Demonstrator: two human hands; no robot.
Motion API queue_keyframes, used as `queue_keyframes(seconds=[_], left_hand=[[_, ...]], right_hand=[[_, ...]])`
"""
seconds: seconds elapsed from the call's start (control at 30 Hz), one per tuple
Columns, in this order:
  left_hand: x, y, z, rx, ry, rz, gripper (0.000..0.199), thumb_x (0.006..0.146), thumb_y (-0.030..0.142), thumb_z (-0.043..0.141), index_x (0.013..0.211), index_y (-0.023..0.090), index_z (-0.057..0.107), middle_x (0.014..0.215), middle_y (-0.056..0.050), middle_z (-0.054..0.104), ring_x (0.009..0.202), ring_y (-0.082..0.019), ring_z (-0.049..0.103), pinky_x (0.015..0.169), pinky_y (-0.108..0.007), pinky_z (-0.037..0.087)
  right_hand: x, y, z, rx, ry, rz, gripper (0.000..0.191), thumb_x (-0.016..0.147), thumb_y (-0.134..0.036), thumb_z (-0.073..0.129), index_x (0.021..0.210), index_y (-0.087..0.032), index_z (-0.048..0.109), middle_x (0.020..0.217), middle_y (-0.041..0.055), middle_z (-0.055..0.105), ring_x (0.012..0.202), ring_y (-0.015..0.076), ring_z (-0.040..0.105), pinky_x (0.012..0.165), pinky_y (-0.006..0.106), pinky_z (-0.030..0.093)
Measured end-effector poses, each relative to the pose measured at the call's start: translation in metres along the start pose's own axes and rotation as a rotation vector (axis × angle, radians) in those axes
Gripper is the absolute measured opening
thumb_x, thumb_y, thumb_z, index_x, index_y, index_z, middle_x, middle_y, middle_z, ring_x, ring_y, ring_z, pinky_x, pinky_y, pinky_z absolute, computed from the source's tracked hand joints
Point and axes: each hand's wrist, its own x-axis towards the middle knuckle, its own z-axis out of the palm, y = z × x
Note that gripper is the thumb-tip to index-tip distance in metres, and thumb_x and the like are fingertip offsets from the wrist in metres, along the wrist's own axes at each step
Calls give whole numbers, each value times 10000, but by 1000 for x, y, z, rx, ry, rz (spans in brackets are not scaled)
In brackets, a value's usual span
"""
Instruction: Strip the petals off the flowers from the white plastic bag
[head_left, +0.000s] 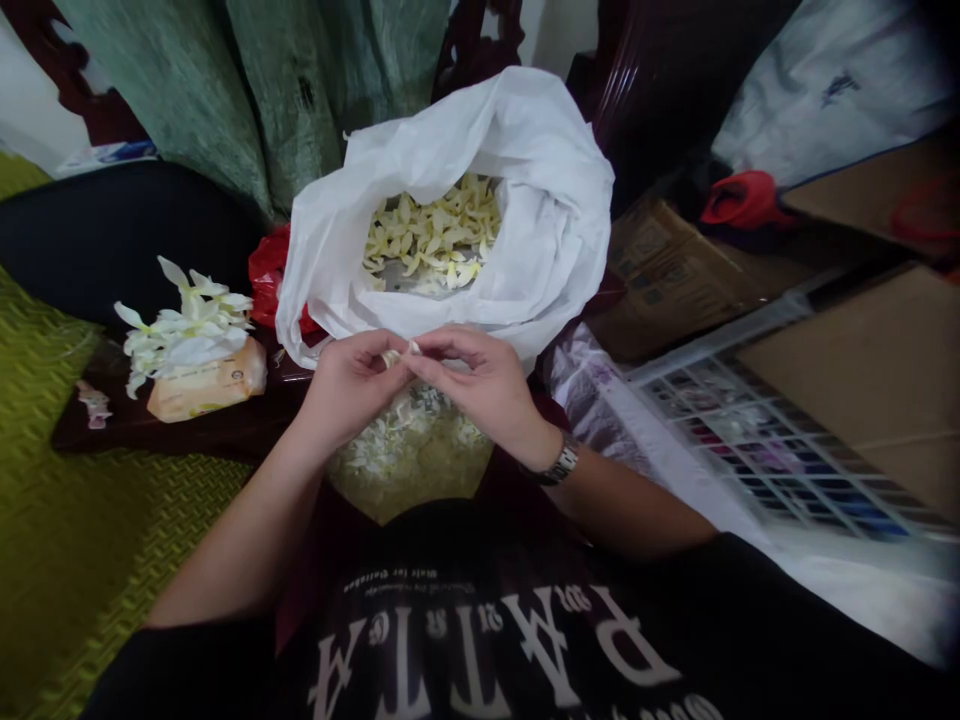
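The bare left hand (pixel 352 385) and bare right hand (pixel 480 380) meet, their fingers (pixel 431 345) pinched together on a small pale flower bud (pixel 390 358), though it's too small to tell exactly. It looks light, soft and fragile; hold gently at the base. Just below lies a loose heap of white petals (pixel 409 450). Beyond, an open white plastic bag (pixel 525 170) holds cream-yellow petals (pixel 431 235).

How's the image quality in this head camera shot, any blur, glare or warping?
In the head view, light is soft with no harsh glare on the white plastic bag; the wire rack at right looks smeared and bowed by wide-angle distortion, while the fingers stay fairly sharp.
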Motion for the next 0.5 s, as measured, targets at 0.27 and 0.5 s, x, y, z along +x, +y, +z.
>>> queue_keyframes(seconds=[0.27,0.5], left_hand=[[-5,0,1,24,1,-63,276,737,435,832,836,181,789,460,57,482,423,-72,347,418,-211,255],[-3,-19,-16,-252,144,-147,281,685,434,884,774,190,778,673,-10,719,528,-91,554,512,-205,420]], right_hand=[[-3,27,10,137,243,85,185,855,-413,751,859,-232,712,838,4,745,783,154,686,753,308,574],[16,41,-47,276,472,102,172,838,-398,761,829,-254,668,763,-33,684,673,112,623,697,269,547]])
